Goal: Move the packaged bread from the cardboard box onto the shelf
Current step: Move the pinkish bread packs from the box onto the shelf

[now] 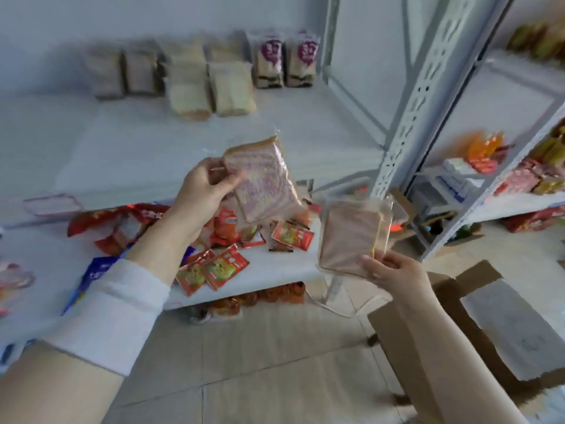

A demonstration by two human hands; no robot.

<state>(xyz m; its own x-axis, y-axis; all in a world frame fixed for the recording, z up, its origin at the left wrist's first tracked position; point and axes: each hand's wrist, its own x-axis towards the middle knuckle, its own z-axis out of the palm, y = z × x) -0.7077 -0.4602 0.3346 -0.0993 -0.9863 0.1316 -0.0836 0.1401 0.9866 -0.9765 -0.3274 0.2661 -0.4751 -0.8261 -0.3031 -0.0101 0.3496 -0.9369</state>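
In the head view, our left hand (208, 191) was clamped on a clear-wrapped pack of pink-marbled sliced bread (266, 182), thumb across its lower corner, raised in front of the white metal shelf (153, 142). Our right hand (388, 270) pinched a second clear pack of brown sliced bread (351, 237) by its bottom edge, lower and further right, near the open brown cardboard box (458, 316). Neither pack touched the shelf. At the shelf's back stood rows of wrapped loaves (211, 84). To place well, we judged, we should reach past the loose red sachets (214, 264) on the nearer, lower board, stand each pack upright beside the rows, and let go only once it sat steady
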